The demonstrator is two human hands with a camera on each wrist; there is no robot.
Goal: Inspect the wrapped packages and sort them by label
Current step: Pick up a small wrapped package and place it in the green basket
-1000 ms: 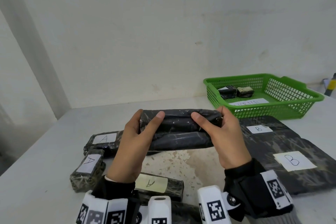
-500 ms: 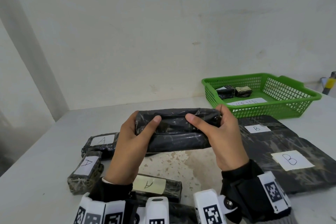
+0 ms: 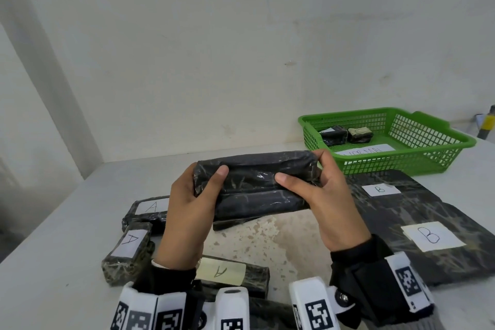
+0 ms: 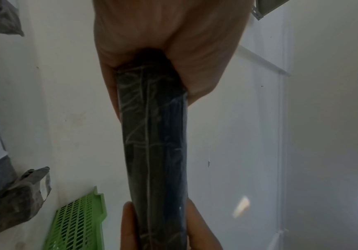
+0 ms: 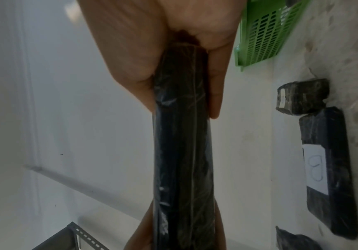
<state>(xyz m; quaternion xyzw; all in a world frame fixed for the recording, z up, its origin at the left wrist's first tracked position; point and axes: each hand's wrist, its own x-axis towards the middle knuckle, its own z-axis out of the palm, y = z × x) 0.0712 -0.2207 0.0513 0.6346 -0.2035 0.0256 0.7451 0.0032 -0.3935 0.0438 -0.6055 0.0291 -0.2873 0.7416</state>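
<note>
Both hands (image 3: 187, 211) (image 3: 332, 206) grip a long, glossy black package (image 3: 257, 185) — film-wrapped, crinkled.

Held package (image 3: 257, 185): black plastic film wrap, glossy, creased, with light streaks. Packages at the table's left edge (image 3: 128, 254) and flat parcels at its right edge (image 3: 428, 211): same shiny wrinkled film, bearing matt white paper labels (image 3: 432, 236); one label (image 3: 221, 270) is pale yellow paper. Basket (image 3: 401, 166): green moulded plastic mesh, smooth; table (image 3: 53, 289): matt white, its coating worn and speckled at centre.
</note>
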